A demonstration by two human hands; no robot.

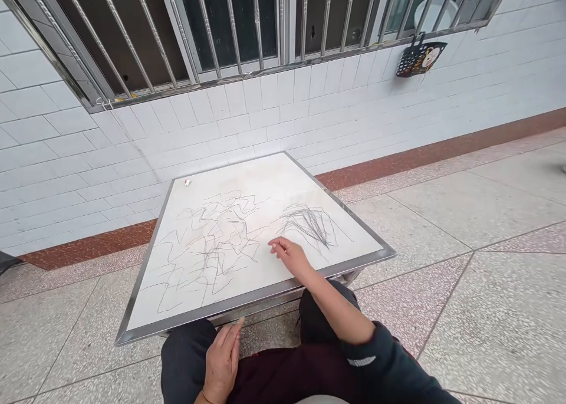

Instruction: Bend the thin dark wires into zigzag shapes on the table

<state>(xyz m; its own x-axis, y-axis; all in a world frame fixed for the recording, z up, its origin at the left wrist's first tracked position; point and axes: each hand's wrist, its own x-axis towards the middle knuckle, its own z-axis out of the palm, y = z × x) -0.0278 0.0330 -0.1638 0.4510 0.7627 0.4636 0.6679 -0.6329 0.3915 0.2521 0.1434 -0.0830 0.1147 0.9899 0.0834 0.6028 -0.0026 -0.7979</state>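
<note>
A white tabletop with a grey metal rim stands before me, covered with thin dark scribbled lines on its left and a denser dark patch of strokes on its right. Over the near part of it, between the two scribbles, is my right hand. Its fingers are bent and drawn together; whether something small is pinched in them I cannot make out. My left hand rests by my left thigh, below the table's near edge, with fingers stretched out and nothing visible in it.
A small white and red object lies at the table's far left corner. Behind the table rises a white tiled wall with barred windows. A dark perforated basket hangs from the bars. Speckled floor surrounds the table.
</note>
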